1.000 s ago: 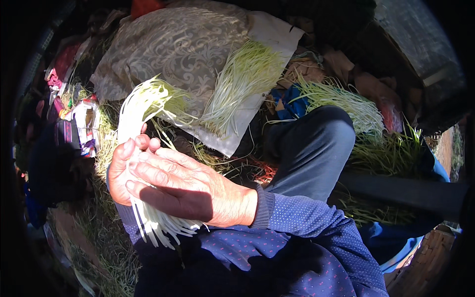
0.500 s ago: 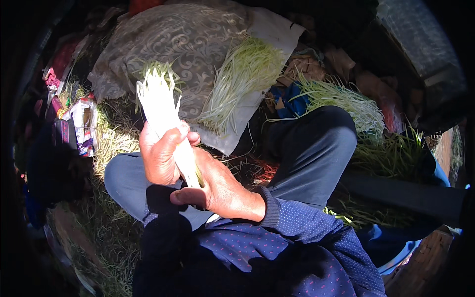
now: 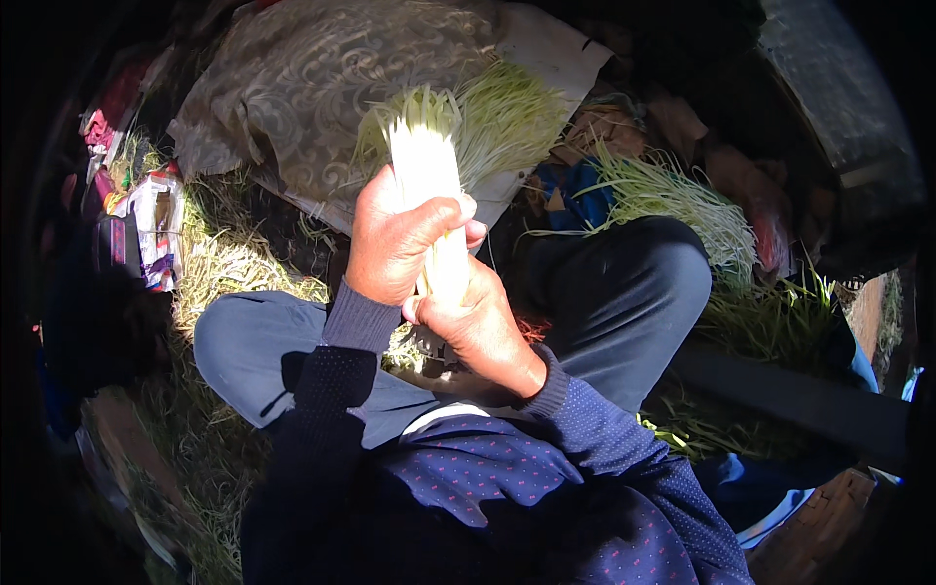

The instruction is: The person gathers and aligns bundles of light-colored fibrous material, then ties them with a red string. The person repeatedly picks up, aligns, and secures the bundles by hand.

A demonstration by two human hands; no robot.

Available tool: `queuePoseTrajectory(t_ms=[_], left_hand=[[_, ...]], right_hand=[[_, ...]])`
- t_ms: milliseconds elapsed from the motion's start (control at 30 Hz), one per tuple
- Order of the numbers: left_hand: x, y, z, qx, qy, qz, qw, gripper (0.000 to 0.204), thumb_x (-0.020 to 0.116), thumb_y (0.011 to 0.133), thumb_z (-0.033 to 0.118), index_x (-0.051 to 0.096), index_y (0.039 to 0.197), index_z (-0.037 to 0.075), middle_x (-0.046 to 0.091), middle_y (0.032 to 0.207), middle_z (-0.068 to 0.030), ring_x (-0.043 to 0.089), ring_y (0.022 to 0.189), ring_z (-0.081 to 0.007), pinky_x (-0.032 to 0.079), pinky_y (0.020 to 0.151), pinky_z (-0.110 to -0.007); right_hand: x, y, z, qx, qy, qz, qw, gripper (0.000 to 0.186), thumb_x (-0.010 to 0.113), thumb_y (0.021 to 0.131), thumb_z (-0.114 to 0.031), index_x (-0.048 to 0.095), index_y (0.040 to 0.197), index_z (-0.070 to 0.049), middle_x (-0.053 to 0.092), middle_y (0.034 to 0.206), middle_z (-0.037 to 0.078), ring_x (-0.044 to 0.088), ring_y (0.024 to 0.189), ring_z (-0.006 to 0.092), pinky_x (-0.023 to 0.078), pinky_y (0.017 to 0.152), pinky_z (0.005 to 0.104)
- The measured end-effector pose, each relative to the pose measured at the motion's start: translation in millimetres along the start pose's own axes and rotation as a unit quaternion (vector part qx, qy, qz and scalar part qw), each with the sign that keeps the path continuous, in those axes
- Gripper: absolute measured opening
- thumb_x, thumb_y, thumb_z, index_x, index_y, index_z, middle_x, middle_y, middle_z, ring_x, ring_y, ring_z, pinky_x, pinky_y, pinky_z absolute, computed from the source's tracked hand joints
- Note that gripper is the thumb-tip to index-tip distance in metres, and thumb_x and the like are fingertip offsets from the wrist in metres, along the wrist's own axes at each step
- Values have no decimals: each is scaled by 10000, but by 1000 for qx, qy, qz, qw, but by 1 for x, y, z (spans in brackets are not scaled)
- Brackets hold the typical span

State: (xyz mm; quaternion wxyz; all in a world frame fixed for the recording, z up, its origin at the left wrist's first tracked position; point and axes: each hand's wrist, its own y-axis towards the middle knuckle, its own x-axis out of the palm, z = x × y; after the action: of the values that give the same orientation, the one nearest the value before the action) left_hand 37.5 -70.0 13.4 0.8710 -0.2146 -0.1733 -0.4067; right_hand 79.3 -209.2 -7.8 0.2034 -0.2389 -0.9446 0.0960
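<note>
A bunch of blanched chives (image 3: pixel 426 161), white along the stalks and pale yellow-green at the leaf tips, stands tilted up in front of me, brightly sunlit. My left hand (image 3: pixel 400 234) wraps round its middle, the thumb across the front. Lower down, my right hand (image 3: pixel 480 317) is closed round the stalk ends, which its fingers mostly hide. Behind the bunch, more loose pale chives (image 3: pixel 512 122) lie on a grey patterned cloth (image 3: pixel 302 88); the held leaf tips overlap them in view.
My bent knees (image 3: pixel 624 302) rise on both sides. Another heap of chives (image 3: pixel 678 210) lies beyond the right knee, near a blue bag (image 3: pixel 582 200). Dry stalk litter (image 3: pixel 234 278) covers the ground at left, beside a white printed package (image 3: pixel 156 229). Greener leaves (image 3: pixel 765 317) lie at right.
Both hands have moved right and up with the bunch, which now stands more upright. It now overlaps the cloth's loose chives in view.
</note>
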Motion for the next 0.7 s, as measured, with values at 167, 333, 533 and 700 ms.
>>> queuePoseTrajectory(t_ms=[167, 333, 533, 700], left_hand=[[23, 45, 20, 37, 10, -75, 996, 268, 781, 941, 29, 670, 1176, -30, 751, 984, -112, 790, 805, -219, 683, 763, -353], [11, 106, 54, 54, 94, -205, 973, 504, 765, 1046, 450, 729, 1193, -31, 792, 1016, -128, 799, 881, -195, 663, 830, -332], [-93, 147, 31, 45, 95, 31, 994, 546, 704, 1092, 432, 692, 1402, -18, 812, 1181, -168, 803, 975, -230, 656, 895, -379], [-205, 175, -70, -95, 188, 227, 951, 396, 711, 1022, 195, 724, 1401, 78, 820, 1132, -70, 773, 910, -171, 595, 806, -314]], right_hand=[[-15, 23, -40, -50, 42, 27, 998, 240, 737, 925, -16, 675, 1156, 10, 713, 992, 32, 682, 891, 124, 568, 804, 295], [-43, 59, -103, -79, -12, 36, 996, 301, 724, 948, -95, 679, 1213, 40, 716, 923, 70, 708, 827, 168, 594, 778, 340], [-116, 141, -165, -164, -82, 40, 982, 448, 739, 1035, -228, 643, 1333, 93, 703, 911, 90, 710, 880, 206, 601, 850, 398], [-186, 219, -190, -205, -43, -61, 976, 355, 656, 1107, -187, 647, 1335, 84, 711, 1001, 85, 712, 977, 241, 613, 922, 439]])
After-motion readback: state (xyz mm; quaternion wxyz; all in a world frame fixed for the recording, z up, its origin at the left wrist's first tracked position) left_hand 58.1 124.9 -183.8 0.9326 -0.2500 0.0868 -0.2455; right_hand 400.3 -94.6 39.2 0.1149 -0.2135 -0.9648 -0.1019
